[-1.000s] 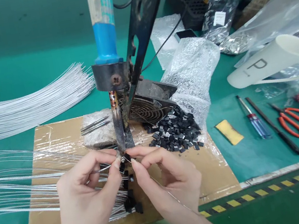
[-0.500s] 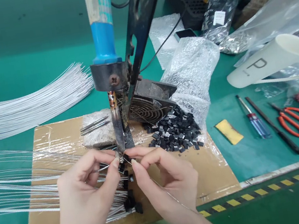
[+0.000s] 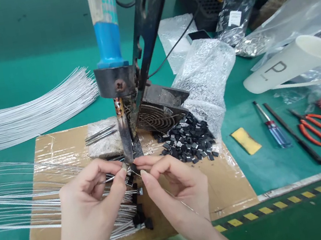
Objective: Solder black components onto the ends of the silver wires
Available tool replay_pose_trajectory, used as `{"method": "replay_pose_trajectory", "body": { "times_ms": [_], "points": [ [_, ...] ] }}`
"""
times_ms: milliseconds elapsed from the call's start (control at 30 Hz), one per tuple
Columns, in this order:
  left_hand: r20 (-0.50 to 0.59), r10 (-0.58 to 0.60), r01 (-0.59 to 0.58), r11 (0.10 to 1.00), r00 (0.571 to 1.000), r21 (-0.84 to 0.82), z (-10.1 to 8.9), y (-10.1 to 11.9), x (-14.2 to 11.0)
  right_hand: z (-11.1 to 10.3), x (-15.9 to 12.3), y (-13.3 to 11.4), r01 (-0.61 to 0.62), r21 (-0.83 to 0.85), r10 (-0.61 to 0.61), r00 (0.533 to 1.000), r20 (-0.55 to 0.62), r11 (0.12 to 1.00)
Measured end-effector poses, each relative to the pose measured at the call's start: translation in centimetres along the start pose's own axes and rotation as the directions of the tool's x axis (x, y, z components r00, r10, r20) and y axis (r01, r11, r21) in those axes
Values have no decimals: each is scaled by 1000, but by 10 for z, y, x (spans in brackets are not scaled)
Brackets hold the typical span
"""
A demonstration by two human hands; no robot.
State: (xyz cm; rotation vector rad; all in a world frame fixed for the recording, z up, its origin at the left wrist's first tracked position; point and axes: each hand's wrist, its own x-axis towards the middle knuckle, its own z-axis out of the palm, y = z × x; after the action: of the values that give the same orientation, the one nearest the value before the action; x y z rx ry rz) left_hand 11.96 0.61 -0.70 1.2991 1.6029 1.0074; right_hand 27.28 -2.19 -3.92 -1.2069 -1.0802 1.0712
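A blue-handled soldering iron (image 3: 108, 42) hangs tip-down in a black metal stand (image 3: 145, 35). Just below its tip, my left hand (image 3: 92, 210) pinches a thin white wire between thumb and forefinger. My right hand (image 3: 176, 191) is closed on a strand of solder wire (image 3: 188, 207), which runs back across the palm. A small black connector (image 3: 133, 168) sits between the two sets of fingertips; which fingers bear it is partly hidden. Below the hands lie wires with black connectors (image 3: 138, 217) on their ends.
Loose black connectors (image 3: 187, 140) are heaped beside a fan (image 3: 159, 114) on the cardboard (image 3: 222, 187). A bundle of white wires (image 3: 32, 113) lies at left. To the right are a yellow sponge (image 3: 246, 141), a screwdriver (image 3: 277, 132), orange-handled pliers (image 3: 320, 129) and a white mug (image 3: 287, 66).
Both hands stay pinched under the iron tip, with only slight finger shifts. The iron appears slightly further left in view.
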Motion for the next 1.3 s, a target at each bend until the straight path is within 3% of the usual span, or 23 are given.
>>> {"method": "replay_pose_trajectory", "body": {
  "times_ms": [300, 433, 600, 667, 767, 867, 933, 1033, 1100, 1200, 1300],
  "points": [
    [-7, 6, -6, 1000, 1000, 25, 0, -4, -1, -1, 0, 0, -5, -14, 6, 1000, 17, 1000],
    [12, 54, -56, 984, 998, 171, -5, -7, -4, -5, 1, -1, -28, -13, 28, 999, 36, 1000],
    [123, 209, -239, 910, 970, 339, -17, -27, -12, -33, 7, 4, 8, 16, -3, 964, -267, 1000],
    [150, 269, -305, 891, 951, 335, -21, -41, -17, -48, 7, 9, 11, 89, 15, 955, -295, 996],
    [157, 291, -328, 887, 944, 326, -26, -58, -24, -66, 3, 19, 31, 85, -8, 966, -258, 996],
    [139, 267, -297, 913, 953, 281, -30, -61, -30, -72, -4, 29, 107, -253, -133, 987, -86, 961],
    [116, 269, -290, 923, 956, 253, -37, -58, -29, -73, -6, 36, 269, -479, -257, 962, 92, 836],
    [51, 341, -334, 862, 939, 382, -57, -52, -13, -74, -4, 44, 476, -564, -397, 878, 267, 675],
    [7, 425, -346, 728, 905, 591, -76, -52, 11, -76, -4, 48, 522, -533, -450, 851, 272, 665],
    [-20, 411, -283, 662, 912, 694, -102, -55, 62, -80, -8, 51, 439, -484, -436, 891, 125, 757],
    [-46, 400, -242, 638, 915, 731, -112, -60, 113, -82, -13, 54, 249, -420, -304, 950, -67, 873]
  ]
}}
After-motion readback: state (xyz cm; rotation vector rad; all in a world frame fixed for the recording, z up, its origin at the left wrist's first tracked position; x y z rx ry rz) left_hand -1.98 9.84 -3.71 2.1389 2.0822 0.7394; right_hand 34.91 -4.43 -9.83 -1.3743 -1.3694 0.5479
